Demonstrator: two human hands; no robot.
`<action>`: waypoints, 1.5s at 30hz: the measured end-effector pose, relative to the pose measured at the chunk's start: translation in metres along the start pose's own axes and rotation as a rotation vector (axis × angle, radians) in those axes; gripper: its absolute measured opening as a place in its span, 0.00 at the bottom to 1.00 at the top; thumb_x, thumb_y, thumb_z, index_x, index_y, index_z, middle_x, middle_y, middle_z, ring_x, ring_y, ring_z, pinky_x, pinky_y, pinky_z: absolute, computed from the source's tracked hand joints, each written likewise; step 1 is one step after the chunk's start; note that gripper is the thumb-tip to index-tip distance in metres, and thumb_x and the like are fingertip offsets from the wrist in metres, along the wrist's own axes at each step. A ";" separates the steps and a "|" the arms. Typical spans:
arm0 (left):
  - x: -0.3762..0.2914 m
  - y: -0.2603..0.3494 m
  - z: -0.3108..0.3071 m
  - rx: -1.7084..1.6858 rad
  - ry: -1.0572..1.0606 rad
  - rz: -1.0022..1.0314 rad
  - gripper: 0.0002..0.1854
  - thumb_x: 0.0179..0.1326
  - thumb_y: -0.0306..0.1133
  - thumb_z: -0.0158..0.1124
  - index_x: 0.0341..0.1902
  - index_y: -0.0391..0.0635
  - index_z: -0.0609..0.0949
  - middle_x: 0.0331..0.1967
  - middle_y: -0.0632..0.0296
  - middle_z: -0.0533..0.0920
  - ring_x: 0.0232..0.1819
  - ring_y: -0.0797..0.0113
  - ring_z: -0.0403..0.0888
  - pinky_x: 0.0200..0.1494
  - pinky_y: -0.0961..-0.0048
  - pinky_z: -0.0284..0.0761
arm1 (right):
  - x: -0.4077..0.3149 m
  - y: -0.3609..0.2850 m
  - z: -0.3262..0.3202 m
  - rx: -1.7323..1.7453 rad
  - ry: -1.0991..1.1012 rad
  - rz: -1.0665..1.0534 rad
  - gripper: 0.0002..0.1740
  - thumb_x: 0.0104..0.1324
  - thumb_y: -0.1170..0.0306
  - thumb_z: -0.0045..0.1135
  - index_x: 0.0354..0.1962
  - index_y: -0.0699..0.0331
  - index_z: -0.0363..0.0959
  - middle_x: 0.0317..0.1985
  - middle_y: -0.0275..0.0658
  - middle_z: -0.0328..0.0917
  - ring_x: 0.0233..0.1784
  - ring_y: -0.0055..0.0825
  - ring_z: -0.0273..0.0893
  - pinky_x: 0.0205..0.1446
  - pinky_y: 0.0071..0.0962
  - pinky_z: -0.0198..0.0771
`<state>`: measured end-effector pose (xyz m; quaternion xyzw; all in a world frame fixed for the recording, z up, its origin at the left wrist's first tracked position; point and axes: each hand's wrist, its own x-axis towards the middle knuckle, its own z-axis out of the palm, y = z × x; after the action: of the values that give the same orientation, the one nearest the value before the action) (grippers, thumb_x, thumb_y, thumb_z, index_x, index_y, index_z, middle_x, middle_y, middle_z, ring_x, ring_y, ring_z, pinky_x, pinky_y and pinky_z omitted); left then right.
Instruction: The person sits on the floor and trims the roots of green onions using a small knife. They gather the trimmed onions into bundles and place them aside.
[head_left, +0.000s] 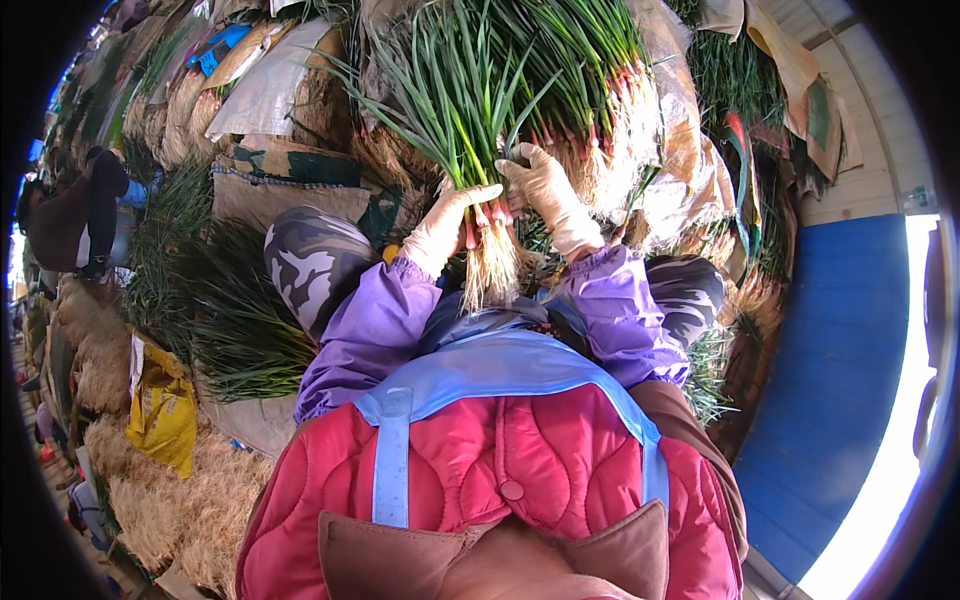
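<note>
My left hand (444, 225), in a pale glove, is closed around a bunch of green onions (491, 225) with reddish bases; its leaves point away from me and its pale roots hang towards my apron. My right hand (541, 187), gloved too, is at the right side of the bunch, thumb and fingers bent near the lower leaves; whether it grips any stalk I cannot tell. Just beyond it lies a larger pile of green onions (600, 97), roots towards me, on plastic sheeting (675, 172).
Dark green leaves (247, 322) lie by my left knee. Root masses (180, 495) and a yellow sack (161, 405) are at the lower left. Folded sacking (292, 195) lies ahead on the left. Another person (71, 217) is at the far left. A blue wall panel (832, 360) stands on the right.
</note>
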<state>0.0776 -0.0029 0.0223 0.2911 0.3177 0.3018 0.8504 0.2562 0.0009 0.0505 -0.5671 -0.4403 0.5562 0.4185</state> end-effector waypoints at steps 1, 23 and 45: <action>0.001 -0.003 0.002 -0.046 0.013 0.035 0.14 0.60 0.39 0.65 0.31 0.39 0.81 0.28 0.56 0.83 0.26 0.72 0.79 0.29 0.81 0.75 | -0.004 0.002 0.007 -0.085 0.023 0.026 0.10 0.65 0.68 0.60 0.38 0.66 0.75 0.25 0.37 0.78 0.23 0.19 0.76 0.25 0.21 0.70; -0.007 -0.008 -0.003 0.106 0.140 0.025 0.12 0.58 0.35 0.63 0.27 0.37 0.81 0.20 0.57 0.81 0.26 0.64 0.84 0.22 0.76 0.76 | 0.000 0.038 0.008 -0.463 -0.091 -0.277 0.17 0.68 0.62 0.57 0.39 0.71 0.76 0.18 0.36 0.74 0.18 0.21 0.74 0.21 0.23 0.69; 0.034 0.006 0.012 -0.200 -0.004 0.207 0.16 0.64 0.34 0.61 0.50 0.35 0.80 0.34 0.59 0.83 0.33 0.71 0.78 0.46 0.70 0.75 | 0.017 -0.042 -0.096 -0.880 0.532 -0.165 0.11 0.62 0.63 0.63 0.36 0.62 0.77 0.28 0.38 0.81 0.25 0.23 0.73 0.33 0.26 0.72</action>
<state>0.1052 0.0210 0.0214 0.2367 0.2524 0.4174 0.8402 0.3505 0.0296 0.0892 -0.7744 -0.5543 0.1203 0.2804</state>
